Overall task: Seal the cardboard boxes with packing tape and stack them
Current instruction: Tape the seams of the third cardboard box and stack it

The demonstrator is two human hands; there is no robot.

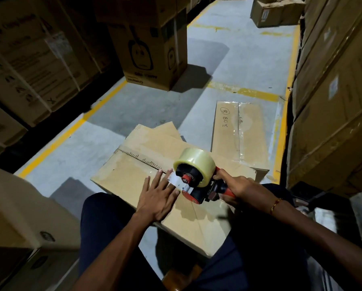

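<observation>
Brown corrugated cardboard box (133,181) on grey concrete floor (154,106), tape being laid along its top seam.

Left hand (158,198) lies flat, fingers straight and spread, pressing a glossy strip of clear tape (174,181) onto the box's closed flaps; right hand (236,185) grips the red handle of a red-and-black tape dispenser (199,185), whose fat, pale yellowish translucent tape roll (193,162) stands just beside the left fingertips. Box sits between the person's knees, in dark trousers; its matte top is creased, with shiny old tape along the seam. A thin gold-coloured bracelet (275,203) circles the right wrist. Just beyond, a second flat box (239,133) marked "8 BOX", glossy with tape. Yellow painted lines (243,91) on the floor; a printed upright carton (150,55) farther off; stacked cartons (333,91) wall both sides.
</observation>
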